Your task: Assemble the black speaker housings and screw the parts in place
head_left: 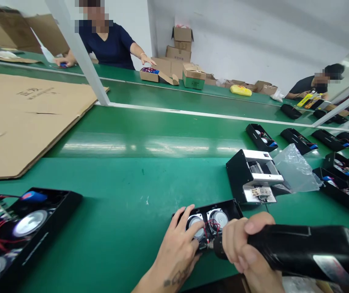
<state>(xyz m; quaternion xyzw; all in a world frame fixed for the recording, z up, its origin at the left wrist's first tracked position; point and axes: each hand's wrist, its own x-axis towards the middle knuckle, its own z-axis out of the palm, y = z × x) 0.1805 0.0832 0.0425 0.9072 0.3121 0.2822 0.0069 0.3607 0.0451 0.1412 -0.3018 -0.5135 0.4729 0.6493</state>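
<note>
Two bare hands work over one open black plastic speaker casing (223,209) on the green table (131,183). The left hand (176,254), fingers spread, braces the casing steady beside its two round silver speakers (218,219). The right hand (241,248), fingers curled tight, grips a black electric screwdriver (299,248), its nose near the red wires (213,228). Beyond the casing sit one silver-and-black unit (253,175) and one clear plastic bag (296,169); at least six more black casings (298,141) lie further off.
</note>
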